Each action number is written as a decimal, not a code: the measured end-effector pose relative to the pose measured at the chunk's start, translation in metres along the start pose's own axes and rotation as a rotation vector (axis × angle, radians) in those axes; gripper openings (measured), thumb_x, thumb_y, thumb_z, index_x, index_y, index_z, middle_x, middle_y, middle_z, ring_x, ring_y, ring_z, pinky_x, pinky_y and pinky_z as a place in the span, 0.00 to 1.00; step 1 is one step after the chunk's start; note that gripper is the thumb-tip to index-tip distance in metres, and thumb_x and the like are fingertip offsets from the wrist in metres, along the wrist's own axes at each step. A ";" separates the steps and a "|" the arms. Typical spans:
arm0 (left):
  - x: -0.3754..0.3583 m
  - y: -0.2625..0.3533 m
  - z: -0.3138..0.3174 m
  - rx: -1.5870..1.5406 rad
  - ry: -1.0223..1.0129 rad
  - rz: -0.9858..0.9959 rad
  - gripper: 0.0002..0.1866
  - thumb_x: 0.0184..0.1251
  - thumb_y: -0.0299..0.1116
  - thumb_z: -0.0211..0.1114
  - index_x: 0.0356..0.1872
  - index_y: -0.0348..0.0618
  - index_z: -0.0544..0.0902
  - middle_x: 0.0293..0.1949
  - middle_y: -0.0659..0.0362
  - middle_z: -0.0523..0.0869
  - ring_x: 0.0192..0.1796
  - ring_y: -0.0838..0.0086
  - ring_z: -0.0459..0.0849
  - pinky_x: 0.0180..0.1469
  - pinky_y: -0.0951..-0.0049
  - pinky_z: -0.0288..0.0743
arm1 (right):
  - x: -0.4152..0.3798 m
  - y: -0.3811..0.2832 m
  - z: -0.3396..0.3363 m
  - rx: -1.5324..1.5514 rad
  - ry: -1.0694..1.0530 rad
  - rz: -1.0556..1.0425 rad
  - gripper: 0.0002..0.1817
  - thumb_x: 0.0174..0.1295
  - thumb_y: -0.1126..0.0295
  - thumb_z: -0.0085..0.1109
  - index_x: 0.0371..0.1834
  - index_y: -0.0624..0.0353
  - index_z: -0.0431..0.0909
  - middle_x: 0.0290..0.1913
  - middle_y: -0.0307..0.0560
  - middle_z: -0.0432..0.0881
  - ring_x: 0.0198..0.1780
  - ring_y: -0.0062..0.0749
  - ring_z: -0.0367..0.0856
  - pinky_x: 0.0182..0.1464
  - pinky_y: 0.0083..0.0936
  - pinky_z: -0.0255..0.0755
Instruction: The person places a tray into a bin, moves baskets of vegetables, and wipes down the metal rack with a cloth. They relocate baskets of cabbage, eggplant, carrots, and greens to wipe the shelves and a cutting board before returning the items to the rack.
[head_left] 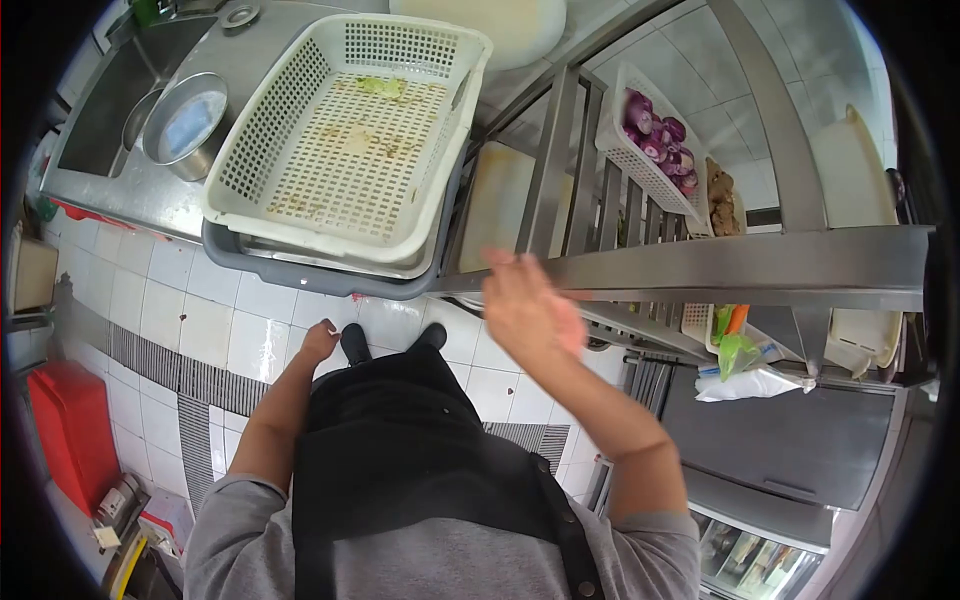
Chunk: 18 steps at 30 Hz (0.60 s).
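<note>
My right hand (530,312) is raised in front of the metal rack's front rail (740,268), smeared by motion. A pinkish patch shows along its right side; I cannot make out whether it is part of the hand or something in it. Down by my side, my left hand (318,342) has its fingers curled in, and nothing shows in them. Ahead, a white perforated plastic basket (225,190) holds a scrap of green leaf (382,88) and brownish bits. It sits over a metal tray and a grey tub (300,277), apart from both hands.
A metal pot (180,128) stands beside the sink (100,135). On the rack are a basket of purple onions (660,140), ginger (722,200) and bagged vegetables (738,352). A red bin (75,430) stands on the tiled floor at left. A steel fridge (780,430) is at right.
</note>
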<state>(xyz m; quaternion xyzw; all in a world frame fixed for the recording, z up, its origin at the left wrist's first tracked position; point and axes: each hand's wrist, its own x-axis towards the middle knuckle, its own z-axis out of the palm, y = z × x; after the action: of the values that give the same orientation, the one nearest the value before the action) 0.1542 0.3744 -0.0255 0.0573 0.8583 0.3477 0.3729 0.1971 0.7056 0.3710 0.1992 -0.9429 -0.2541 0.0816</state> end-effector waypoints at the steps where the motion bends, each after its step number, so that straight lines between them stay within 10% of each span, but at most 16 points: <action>1: 0.003 -0.001 0.004 0.108 -0.051 0.051 0.15 0.60 0.38 0.68 0.41 0.38 0.81 0.41 0.42 0.86 0.50 0.51 0.84 0.54 0.56 0.76 | 0.001 -0.029 0.039 -0.034 -0.136 0.025 0.13 0.53 0.67 0.52 0.36 0.63 0.81 0.46 0.54 0.81 0.52 0.42 0.76 0.68 0.41 0.62; 5: -0.006 -0.022 -0.001 0.325 -0.170 0.148 0.19 0.59 0.43 0.68 0.43 0.37 0.81 0.45 0.44 0.85 0.52 0.50 0.83 0.57 0.56 0.76 | -0.031 -0.071 0.133 0.175 0.021 -0.058 0.10 0.57 0.67 0.53 0.37 0.58 0.82 0.43 0.39 0.82 0.49 0.31 0.78 0.68 0.40 0.60; 10: -0.034 -0.020 -0.016 0.600 -0.276 0.111 0.27 0.58 0.51 0.67 0.49 0.37 0.82 0.48 0.42 0.85 0.52 0.50 0.83 0.55 0.55 0.77 | -0.022 0.061 -0.024 -0.017 0.952 -0.054 0.07 0.60 0.65 0.61 0.29 0.54 0.83 0.40 0.34 0.85 0.50 0.28 0.81 0.70 0.29 0.58; 12: -0.074 0.115 -0.057 0.548 -0.716 0.144 0.28 0.59 0.54 0.67 0.47 0.38 0.83 0.46 0.41 0.86 0.51 0.50 0.84 0.54 0.56 0.77 | -0.104 0.092 0.008 -0.147 0.569 0.075 0.23 0.64 0.66 0.54 0.64 0.54 0.74 0.51 0.35 0.83 0.48 0.22 0.80 0.51 0.25 0.74; 15: -0.102 0.238 -0.047 0.494 -0.783 0.590 0.24 0.68 0.54 0.61 0.45 0.39 0.83 0.40 0.45 0.86 0.47 0.49 0.85 0.49 0.56 0.76 | -0.167 0.126 0.078 0.813 0.939 0.281 0.24 0.63 0.70 0.54 0.65 0.53 0.69 0.60 0.43 0.74 0.50 0.34 0.78 0.52 0.30 0.73; 18: -0.157 0.390 -0.103 0.361 -0.647 0.768 0.15 0.68 0.42 0.60 0.39 0.38 0.81 0.35 0.46 0.86 0.42 0.49 0.84 0.44 0.53 0.76 | -0.069 0.084 -0.017 0.292 0.909 0.370 0.25 0.56 0.77 0.59 0.58 0.48 0.67 0.54 0.43 0.63 0.52 0.40 0.70 0.55 0.32 0.64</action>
<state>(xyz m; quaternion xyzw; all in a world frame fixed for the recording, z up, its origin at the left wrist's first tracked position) 0.1340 0.5543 0.3673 0.5351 0.6627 0.2706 0.4487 0.2357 0.7933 0.4254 0.1287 -0.8573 0.0113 0.4983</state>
